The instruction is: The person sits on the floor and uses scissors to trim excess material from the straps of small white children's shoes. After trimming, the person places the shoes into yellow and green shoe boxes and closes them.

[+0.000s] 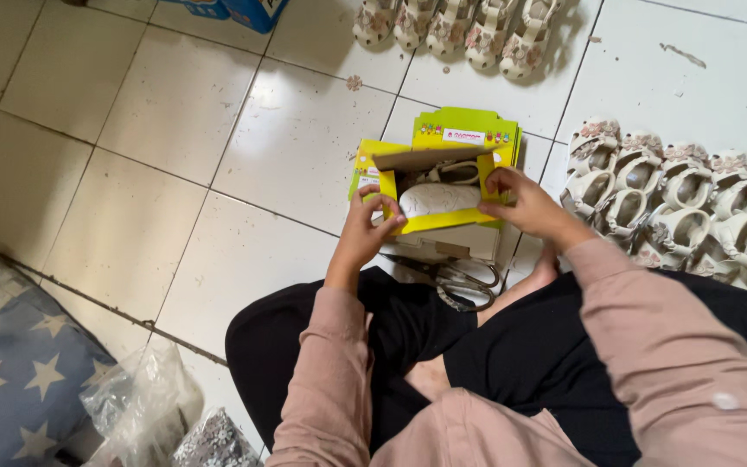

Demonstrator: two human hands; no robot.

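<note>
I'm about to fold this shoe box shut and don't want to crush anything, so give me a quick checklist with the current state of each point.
1. Left hand steadies the yellow cardboard shoe box at its left wall: ok.
2. Right hand grips the right wall, fingers at the rim: ok.
3. White paper-wrapped bundle sits below the rim: cannot tell, it looks about level.
4. Cream child's sandal lies fully inside behind it: ok.
5. Brown inner flap is free to fold: ok, raised and unblocked.
6. Metal scissors on the white tiled floor are away from the box: not ok, they lie just beneath its near edge.
</note>
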